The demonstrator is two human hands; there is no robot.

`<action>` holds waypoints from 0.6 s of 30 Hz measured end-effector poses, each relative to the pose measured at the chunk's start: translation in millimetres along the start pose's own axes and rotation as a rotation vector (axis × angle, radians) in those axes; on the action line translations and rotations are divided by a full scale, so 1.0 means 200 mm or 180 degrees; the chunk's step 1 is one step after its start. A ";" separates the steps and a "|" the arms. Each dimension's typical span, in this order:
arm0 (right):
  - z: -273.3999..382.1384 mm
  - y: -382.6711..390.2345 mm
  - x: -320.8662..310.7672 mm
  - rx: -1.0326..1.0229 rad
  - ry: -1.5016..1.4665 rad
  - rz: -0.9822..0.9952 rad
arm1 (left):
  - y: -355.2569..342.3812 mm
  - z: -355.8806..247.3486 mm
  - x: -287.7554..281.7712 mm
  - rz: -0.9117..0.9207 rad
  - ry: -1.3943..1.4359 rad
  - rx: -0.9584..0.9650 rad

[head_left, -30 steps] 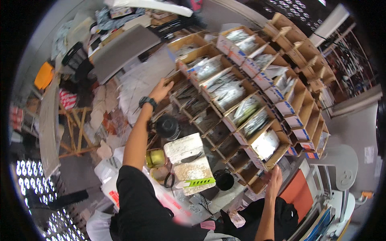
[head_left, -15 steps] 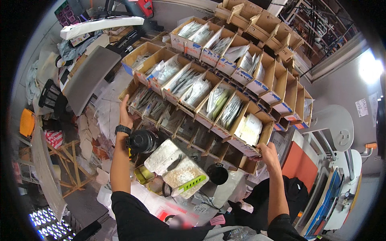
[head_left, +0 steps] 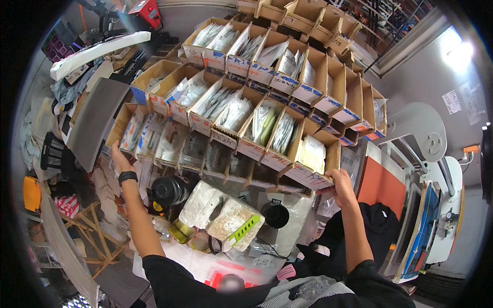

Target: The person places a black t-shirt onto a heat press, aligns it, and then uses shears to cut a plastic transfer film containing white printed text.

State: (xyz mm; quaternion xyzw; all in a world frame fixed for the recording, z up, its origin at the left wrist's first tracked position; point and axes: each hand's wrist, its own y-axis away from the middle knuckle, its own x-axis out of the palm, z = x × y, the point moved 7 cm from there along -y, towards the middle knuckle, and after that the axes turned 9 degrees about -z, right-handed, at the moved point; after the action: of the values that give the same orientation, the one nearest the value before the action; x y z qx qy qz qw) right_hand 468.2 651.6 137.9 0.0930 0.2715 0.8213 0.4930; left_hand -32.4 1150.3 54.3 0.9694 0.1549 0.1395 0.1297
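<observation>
Tiers of open cardboard bins (head_left: 205, 123) rise before me, many filled with clear plastic packets. My left hand (head_left: 122, 160) grips the left end of the lowest cardboard bin row (head_left: 117, 128), its fingers partly hidden by the cardboard. That row sticks out to the left of the one above. On the right, my right hand (head_left: 341, 188) is closed round the front corner of the end cardboard bin (head_left: 334, 154) in the row above. Pale yellowish packets (head_left: 312, 154) stand in that bin. Farther left in this row are white packets (head_left: 233, 114).
Below the bins stand a black round container (head_left: 169, 191), a white block with a green slotted strip (head_left: 244, 231) and a black cup (head_left: 276, 215). A heat press (head_left: 436, 169) is at the right, beside black cloth (head_left: 375, 231). A wooden frame (head_left: 100, 236) stands lower left.
The lowest row has shifted left relative to the row above, with my left hand at its end. My right hand stays at the end bin's corner. The whole view has shifted slightly.
</observation>
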 end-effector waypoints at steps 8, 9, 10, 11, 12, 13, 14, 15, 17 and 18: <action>-0.03 0.01 -0.04 0.0075 -0.0158 0.0286 | -0.22 -0.30 -0.42 -0.0634 0.0133 0.0522; -0.03 0.01 -0.05 0.0085 -0.0192 0.0272 | -0.23 -0.34 -0.46 -0.0666 0.0191 0.0573; -0.03 0.02 -0.07 0.0093 -0.0225 0.0203 | -0.20 -0.36 -0.44 -0.0681 0.0252 0.0497; -0.02 0.03 -0.07 0.0102 -0.0251 0.0254 | -0.14 -0.42 -0.45 -0.0711 0.0306 0.0444; -0.01 0.04 -0.09 0.0062 -0.0177 0.0180 | -0.10 -0.45 -0.44 -0.0740 0.0361 0.0389; -0.01 0.04 -0.08 0.0034 -0.0115 0.0183 | -0.12 -0.55 -0.51 -0.0784 0.0467 0.0616; -0.01 0.03 -0.08 0.0006 -0.0049 0.0184 | -0.14 -0.63 -0.58 -0.0976 0.0396 0.0811; -0.01 0.04 -0.07 0.0017 0.0005 0.0183 | -0.17 -0.71 -0.65 -0.1168 0.0324 0.1003; -0.05 0.02 -0.07 -0.0022 -0.0058 0.0298 | -0.24 -0.81 -0.78 -0.1261 0.0299 0.1219; -0.05 0.01 -0.07 -0.0048 -0.0092 0.0346 | -0.25 -0.84 -0.87 -0.1449 0.0245 0.1217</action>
State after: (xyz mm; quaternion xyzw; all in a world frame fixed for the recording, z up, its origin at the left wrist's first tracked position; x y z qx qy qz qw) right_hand 468.5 635.1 131.6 0.1158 0.2526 0.8475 0.4522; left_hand -256.3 1173.1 154.8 0.9106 0.3965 0.1118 -0.0333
